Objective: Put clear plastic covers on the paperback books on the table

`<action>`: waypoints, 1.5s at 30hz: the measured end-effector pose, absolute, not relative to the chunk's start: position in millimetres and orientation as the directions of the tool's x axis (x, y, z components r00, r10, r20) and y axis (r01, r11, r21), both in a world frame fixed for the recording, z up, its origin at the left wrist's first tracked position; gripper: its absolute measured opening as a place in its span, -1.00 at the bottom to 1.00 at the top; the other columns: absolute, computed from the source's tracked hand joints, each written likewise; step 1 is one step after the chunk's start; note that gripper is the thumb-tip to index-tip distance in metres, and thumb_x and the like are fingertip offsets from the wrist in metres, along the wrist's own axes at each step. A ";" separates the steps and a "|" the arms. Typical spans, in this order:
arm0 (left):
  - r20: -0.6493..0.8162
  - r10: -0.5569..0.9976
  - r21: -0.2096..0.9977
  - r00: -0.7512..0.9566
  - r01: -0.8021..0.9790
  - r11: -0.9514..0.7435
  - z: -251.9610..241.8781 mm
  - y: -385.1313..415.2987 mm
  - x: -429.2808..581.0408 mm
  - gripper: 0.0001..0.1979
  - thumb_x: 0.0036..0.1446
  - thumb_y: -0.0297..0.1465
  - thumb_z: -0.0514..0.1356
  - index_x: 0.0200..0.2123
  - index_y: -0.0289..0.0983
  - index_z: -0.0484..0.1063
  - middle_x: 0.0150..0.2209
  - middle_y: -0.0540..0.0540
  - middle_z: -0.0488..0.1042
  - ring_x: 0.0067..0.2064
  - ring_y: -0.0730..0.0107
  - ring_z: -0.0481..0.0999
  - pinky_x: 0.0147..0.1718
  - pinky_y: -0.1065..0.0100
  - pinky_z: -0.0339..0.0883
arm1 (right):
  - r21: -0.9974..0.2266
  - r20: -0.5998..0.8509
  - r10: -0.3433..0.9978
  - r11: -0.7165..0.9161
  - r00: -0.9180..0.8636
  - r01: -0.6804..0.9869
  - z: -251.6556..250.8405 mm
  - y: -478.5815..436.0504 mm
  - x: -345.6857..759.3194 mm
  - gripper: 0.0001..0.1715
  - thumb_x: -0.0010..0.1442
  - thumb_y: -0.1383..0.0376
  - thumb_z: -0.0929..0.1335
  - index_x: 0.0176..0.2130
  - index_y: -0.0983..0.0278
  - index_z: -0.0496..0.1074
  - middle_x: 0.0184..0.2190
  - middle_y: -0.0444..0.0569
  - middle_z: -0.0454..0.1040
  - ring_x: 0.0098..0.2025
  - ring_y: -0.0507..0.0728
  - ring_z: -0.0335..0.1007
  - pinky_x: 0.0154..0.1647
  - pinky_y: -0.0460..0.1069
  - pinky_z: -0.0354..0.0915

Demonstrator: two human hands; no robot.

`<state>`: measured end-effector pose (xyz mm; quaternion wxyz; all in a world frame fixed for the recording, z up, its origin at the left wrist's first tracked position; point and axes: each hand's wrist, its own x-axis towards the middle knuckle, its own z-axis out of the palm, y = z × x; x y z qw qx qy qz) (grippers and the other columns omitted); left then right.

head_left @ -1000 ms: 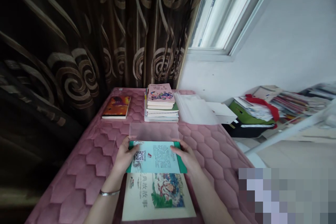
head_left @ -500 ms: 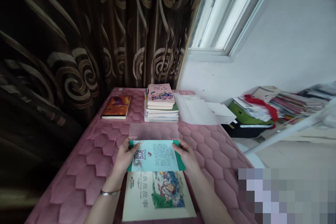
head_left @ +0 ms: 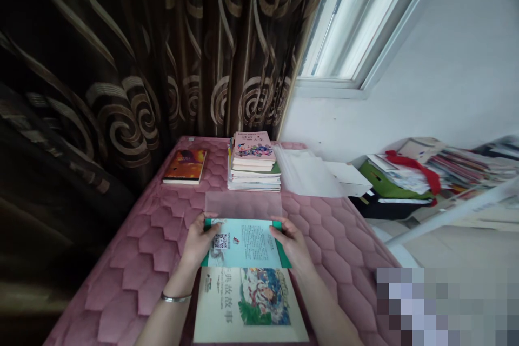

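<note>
My left hand [head_left: 199, 242] and my right hand [head_left: 292, 244] are closed on the two side edges of a turquoise book cover [head_left: 245, 257] with green borders, a QR code and small print. Both thumbs lie on top, with the other fingers partly hidden. A translucent plastic sheet [head_left: 243, 203] sticks out beyond its far edge. Directly below it, nearer to me, is a cream cover [head_left: 217, 327] with large characters and a colourful picture. Whether the turquoise and cream covers belong to one book, I cannot tell. A metal bracelet [head_left: 175, 298] circles my left wrist.
On the pink quilted surface [head_left: 133, 275] stand a stack of books [head_left: 254, 173] and, to its left, an orange book [head_left: 185, 166]. Translucent sheets [head_left: 310, 173] and a white box [head_left: 352, 177] lie right of the stack. Papers fill a green-and-black container [head_left: 389, 189] beyond. A dark curtain [head_left: 227, 38] hangs behind.
The view has shifted slightly, so everything appears a little further right. Both hands keep their hold on the turquoise cover, with no clear movement of it.
</note>
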<state>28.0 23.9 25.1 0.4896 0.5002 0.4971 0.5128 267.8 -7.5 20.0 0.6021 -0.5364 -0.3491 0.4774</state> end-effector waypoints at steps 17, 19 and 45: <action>0.039 0.999 0.999 -0.013 -0.004 -0.039 31.6 22.3 29.0 -0.70 -0.08 -0.19 0.28 -0.34 -0.27 0.40 -0.45 -0.01 0.45 -0.40 0.38 0.41 -0.38 0.41 0.28 | -0.986 -0.033 0.945 0.023 0.324 -0.166 26.5 -11.6 260.5 -0.56 -0.20 -0.02 0.50 -0.43 0.24 0.45 -0.50 -0.11 0.51 -0.47 0.11 0.35 -0.43 -0.03 0.26; 0.046 0.999 0.999 -0.013 0.007 -0.046 32.6 22.4 29.1 -0.71 -0.07 -0.17 0.27 -0.38 -0.27 0.39 -0.48 0.02 0.42 -0.43 0.41 0.38 -0.40 0.42 0.26 | -0.991 -0.019 0.942 0.026 0.334 -0.131 26.9 -11.6 261.3 -0.55 -0.19 -0.04 0.49 -0.43 0.24 0.46 -0.49 -0.09 0.51 -0.46 0.12 0.36 -0.43 -0.03 0.27; -0.229 0.973 0.905 0.042 -0.359 0.228 36.7 18.7 29.6 -0.63 -0.38 -0.32 0.45 -0.46 -0.34 0.44 -0.52 0.01 0.50 -0.51 0.46 0.44 -0.47 0.43 0.31 | -0.983 -0.107 0.955 -0.059 0.277 -0.176 28.9 -20.9 266.5 -0.56 -0.27 0.02 0.53 -0.46 0.29 0.52 -0.52 -0.06 0.52 -0.45 0.20 0.41 -0.41 0.03 0.32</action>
